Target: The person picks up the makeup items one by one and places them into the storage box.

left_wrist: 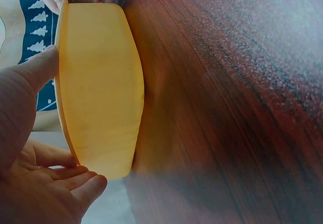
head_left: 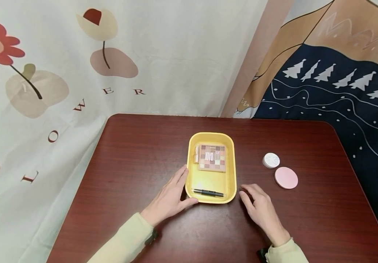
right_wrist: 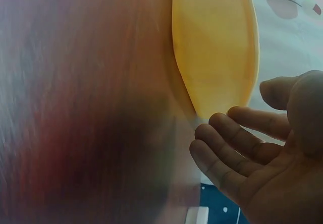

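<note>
A yellow tray [head_left: 230, 168] sits on the table. Inside it lie an eyeshadow palette [head_left: 212, 157], a small slim tube [head_left: 196, 154] beside the palette, and a dark pen-like cosmetic stick [head_left: 208, 193] along the near end. My left hand [head_left: 169, 199] touches the tray's left side, fingers along the wall and thumb at the near-left corner; the left wrist view shows this hand [left_wrist: 35, 133] spread along the rim. To the right of the tray, my right hand [head_left: 259, 208] holds nothing, its fingers loosely bent. In the right wrist view those fingers [right_wrist: 237, 143] are close to the tray wall [right_wrist: 217, 47].
On the right part of the brown table [head_left: 136, 153] lie a white round case [head_left: 271, 160] and a pink round case [head_left: 286, 178]. A floral curtain [head_left: 176, 54] hangs behind, and a dark patterned cloth [head_left: 333, 95] is at the right.
</note>
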The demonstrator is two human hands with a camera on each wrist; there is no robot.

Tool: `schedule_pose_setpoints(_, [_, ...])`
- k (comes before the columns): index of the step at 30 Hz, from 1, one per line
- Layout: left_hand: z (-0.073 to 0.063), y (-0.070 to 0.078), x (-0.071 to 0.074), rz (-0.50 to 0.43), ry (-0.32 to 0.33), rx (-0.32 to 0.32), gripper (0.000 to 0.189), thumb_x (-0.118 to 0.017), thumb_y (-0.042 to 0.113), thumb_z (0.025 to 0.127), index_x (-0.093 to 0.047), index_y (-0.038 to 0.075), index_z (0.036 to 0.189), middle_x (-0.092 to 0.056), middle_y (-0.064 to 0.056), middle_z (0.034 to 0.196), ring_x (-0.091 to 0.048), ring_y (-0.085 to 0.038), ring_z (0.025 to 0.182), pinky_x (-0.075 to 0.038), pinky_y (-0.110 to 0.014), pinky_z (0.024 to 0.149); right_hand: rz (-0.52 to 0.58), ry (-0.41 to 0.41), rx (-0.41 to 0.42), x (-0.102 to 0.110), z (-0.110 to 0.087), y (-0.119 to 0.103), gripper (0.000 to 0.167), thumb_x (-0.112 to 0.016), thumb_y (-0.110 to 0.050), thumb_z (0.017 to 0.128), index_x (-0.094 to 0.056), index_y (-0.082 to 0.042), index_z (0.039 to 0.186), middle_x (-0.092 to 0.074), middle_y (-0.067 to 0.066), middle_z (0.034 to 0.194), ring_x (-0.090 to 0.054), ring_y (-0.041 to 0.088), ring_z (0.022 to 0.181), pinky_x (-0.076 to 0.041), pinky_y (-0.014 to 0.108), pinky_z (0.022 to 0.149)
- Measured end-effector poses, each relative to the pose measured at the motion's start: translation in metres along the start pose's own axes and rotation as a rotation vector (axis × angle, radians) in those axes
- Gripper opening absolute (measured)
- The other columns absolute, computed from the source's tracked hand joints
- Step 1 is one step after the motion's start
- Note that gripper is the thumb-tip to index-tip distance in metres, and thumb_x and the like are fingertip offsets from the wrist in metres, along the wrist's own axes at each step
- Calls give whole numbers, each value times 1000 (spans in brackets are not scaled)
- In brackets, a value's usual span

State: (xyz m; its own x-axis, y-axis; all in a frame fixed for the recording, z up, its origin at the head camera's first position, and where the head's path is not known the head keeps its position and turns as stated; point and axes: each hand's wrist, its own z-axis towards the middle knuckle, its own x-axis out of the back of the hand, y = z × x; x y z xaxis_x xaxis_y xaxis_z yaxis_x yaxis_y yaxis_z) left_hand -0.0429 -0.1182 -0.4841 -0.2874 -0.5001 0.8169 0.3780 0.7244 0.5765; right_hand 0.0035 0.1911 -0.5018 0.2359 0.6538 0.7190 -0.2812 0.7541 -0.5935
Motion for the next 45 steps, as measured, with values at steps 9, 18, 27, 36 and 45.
schedule_pose_setpoints(9, [1, 2, 1, -9, -6, 10, 104, -79, 51, 89, -28, -4, 160, -25, -17, 169, -30, -30, 154, -33, -48, 121, -27, 41, -4, 16, 4, 15, 23, -76, 3, 86, -74, 3, 109, -72, 11, 102, -68, 22, 87, -47, 22, 73])
schedule_pose_setpoints(18, [1, 3, 1, -1, -5, 8, 104, -78, 52, 89, -27, -4, 160, -25, -18, 169, -29, -30, 154, -32, -47, 121, -68, 100, -27, 30, 9, 30, 26, -76, 3, 84, -73, 5, 110, -70, 18, 107, -67, 33, 99, -46, 30, 76])
schedule_pose_setpoints(27, [1, 4, 3, -3, -11, 20, 103, -79, 51, 89, -28, -4, 160, -24, -16, 170, -29, -30, 154, -32, -47, 122, -103, 144, -87, 48, 12, 45, 29, -75, 2, 82, -72, 7, 111, -66, 23, 111, -62, 40, 102, -42, 32, 81])
schedule_pose_setpoints(36, [0, 6, 3, -5, 5, 4, 103, -81, 48, 88, -29, -6, 159, -26, -18, 168, -30, -32, 154, -33, -48, 121, -113, 125, -192, 60, 13, 55, 33, -75, -2, 83, -70, 8, 114, -61, 27, 116, -55, 48, 115, -43, 59, 92])
schedule_pose_setpoints(45, [0, 7, 3, 2, 9, -1, 102, -81, 46, 88, -30, -7, 159, -26, -19, 168, -32, -33, 153, -34, -48, 120, -161, 116, -197, 66, 15, 70, 37, -76, -1, 81, -67, 11, 115, -59, 31, 116, -53, 50, 112, -44, 62, 90])
